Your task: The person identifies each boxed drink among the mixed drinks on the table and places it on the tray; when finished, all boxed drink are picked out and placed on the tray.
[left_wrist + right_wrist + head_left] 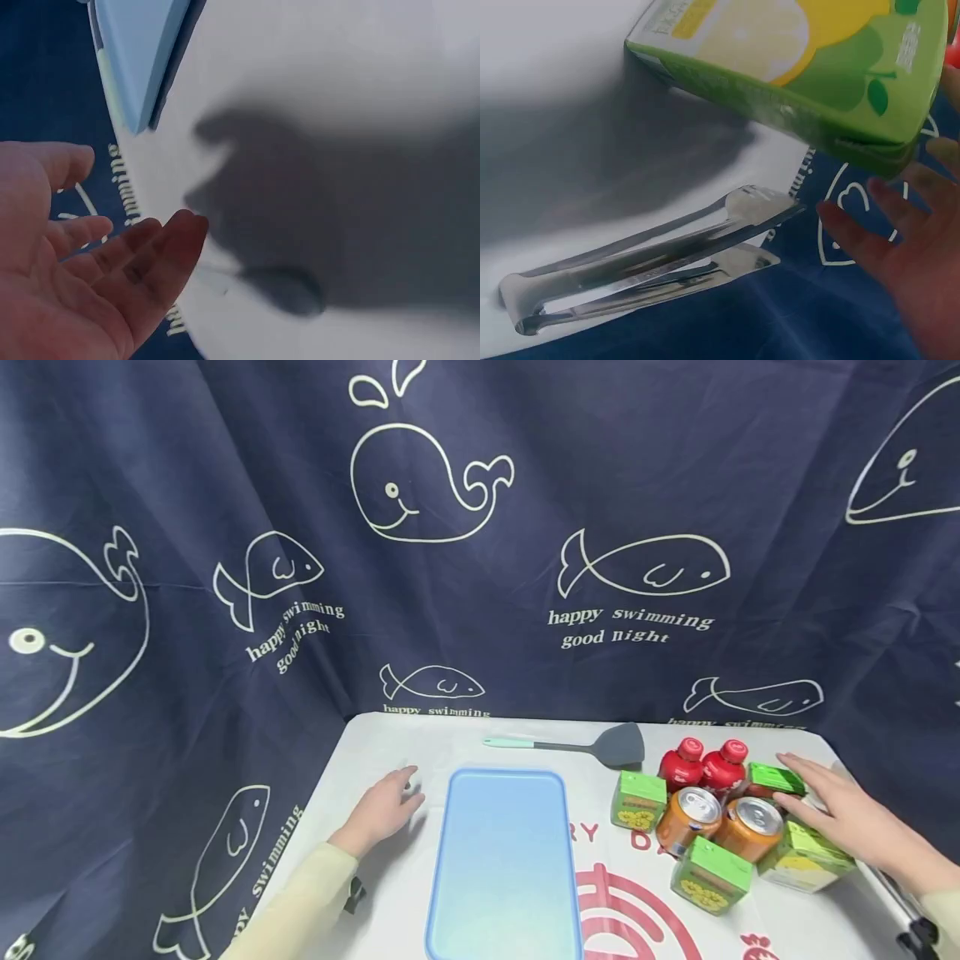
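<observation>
My right hand (847, 814), fingers spread and nearly straight, hovers at the right edge of a group of packages. Its fingers reach over a green box (772, 777) and a green-and-yellow lemon drink carton (806, 860). In the right wrist view the fingers are beside that carton (817, 82) and hold nothing. My left hand (382, 808) is above the white table, left of a light blue tray (502, 860). Its fingers are loosely bent with nothing in them. The left wrist view shows a spoon-shaped utensil (285, 291) lying beyond the fingertips.
Two red-capped bottles (682, 764), two orange cans (686, 822) and small green boxes (711, 877) stand close together. A dark spatula (618, 747) with a mint handle lies at the back. Metal tongs (652, 262) lie by the right edge. A navy curtain (480, 610) hangs behind.
</observation>
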Available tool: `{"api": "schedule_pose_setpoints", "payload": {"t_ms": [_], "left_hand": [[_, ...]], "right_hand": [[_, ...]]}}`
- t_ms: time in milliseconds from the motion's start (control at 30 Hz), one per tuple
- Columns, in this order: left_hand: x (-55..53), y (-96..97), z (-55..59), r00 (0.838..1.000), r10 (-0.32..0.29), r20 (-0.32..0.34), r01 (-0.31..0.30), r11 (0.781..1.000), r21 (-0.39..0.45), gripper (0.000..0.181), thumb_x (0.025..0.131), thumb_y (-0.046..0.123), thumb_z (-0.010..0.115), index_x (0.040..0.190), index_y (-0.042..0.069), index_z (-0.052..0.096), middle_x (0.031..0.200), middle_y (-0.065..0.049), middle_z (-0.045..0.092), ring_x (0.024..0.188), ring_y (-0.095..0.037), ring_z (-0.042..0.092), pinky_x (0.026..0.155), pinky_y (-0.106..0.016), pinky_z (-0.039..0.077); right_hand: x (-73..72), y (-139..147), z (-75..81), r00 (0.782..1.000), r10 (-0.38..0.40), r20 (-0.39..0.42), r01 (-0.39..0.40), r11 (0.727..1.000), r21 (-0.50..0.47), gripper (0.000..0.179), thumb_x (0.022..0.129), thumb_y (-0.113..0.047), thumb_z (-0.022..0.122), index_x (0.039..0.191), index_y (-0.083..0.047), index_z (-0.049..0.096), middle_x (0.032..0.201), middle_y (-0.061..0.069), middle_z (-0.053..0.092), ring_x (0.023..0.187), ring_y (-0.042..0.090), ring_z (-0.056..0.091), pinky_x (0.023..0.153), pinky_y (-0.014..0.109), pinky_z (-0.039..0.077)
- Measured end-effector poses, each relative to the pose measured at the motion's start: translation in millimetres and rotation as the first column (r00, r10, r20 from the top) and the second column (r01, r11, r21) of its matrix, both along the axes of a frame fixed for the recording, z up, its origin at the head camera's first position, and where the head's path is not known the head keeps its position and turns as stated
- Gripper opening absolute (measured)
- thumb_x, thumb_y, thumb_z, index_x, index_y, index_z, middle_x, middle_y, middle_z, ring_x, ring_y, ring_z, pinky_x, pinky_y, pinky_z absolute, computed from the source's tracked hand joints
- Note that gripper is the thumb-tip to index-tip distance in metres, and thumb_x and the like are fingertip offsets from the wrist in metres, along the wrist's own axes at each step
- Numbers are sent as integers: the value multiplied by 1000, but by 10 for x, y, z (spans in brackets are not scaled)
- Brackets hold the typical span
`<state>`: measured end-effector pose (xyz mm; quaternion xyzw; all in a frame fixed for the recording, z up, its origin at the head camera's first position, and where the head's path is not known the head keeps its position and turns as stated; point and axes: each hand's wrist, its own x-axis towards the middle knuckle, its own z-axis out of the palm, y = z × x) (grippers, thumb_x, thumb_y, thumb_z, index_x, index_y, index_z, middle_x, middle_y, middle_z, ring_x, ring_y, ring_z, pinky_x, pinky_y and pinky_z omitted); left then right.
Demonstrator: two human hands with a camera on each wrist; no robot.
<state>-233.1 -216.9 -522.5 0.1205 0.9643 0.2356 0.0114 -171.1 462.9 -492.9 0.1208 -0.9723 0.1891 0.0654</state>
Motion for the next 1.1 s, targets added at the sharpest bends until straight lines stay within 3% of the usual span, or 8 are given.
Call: {"api": "schedule_pose_setpoints", "payload": {"t_ms": [267,533,633,700,767,900,1033,1100], "left_hand": [[79,154,-216,998,44,46,-47,997,66,50,98,21,70,140,-4,59,110,-18,72,101,-34,70,91,-53,58],[182,305,-356,994,28,110,-50,978,201,48,100,17,65,139,-8,57,76,2,61,63,-9,58,60,-28,55],[222,377,-330,993,19,119,-47,970,237,48,98,13,65,139,-10,56,70,3,57,59,-9,55,57,-27,52],[239,415,-311,992,11,123,-42,967,253,49,97,11,66,140,-12,55,67,3,56,56,-10,53,54,-27,51],[244,446,-311,993,16,114,-44,966,253,49,96,9,66,139,-12,56,66,3,55,56,-10,52,54,-27,51],[241,477,-325,996,27,80,-46,967,250,46,94,6,66,136,-12,59,72,0,61,62,-9,54,63,-31,55],[228,477,-356,999,22,28,-28,969,245,43,92,3,65,132,-13,62,95,-13,72,71,-11,58,79,-40,59],[214,465,-382,999,14,36,-23,966,258,42,93,2,62,133,-13,61,107,-20,73,67,-21,61,83,-45,60]], "right_hand": [[-73,76,-40,999,-5,50,7,999,-48,66,103,-29,69,147,12,44,139,43,47,123,63,45,93,79,38],[-113,128,-27,989,-46,142,59,994,-88,72,99,-35,74,146,11,44,134,42,52,118,62,52,86,78,44],[-115,163,-32,985,-59,162,79,990,-120,70,98,-36,76,146,8,48,131,36,57,110,22,66,86,53,57],[-115,190,-63,983,-57,175,87,981,-173,69,97,-34,77,145,7,49,130,33,58,99,-5,60,78,37,60],[-116,223,-110,981,-50,188,96,966,-239,67,97,-31,77,144,8,49,129,33,59,93,-19,48,69,25,59],[-101,257,-187,969,-45,242,132,925,-357,70,99,-28,75,147,11,42,127,35,59,91,-13,58,70,34,64],[-111,266,-222,964,-39,264,151,897,-417,69,100,-25,74,148,11,41,123,28,64,91,-7,64,71,35,64],[-127,268,-225,958,-29,285,161,878,-450,67,101,-24,73,148,10,41,120,20,67,91,-4,66,72,34,64]]}}
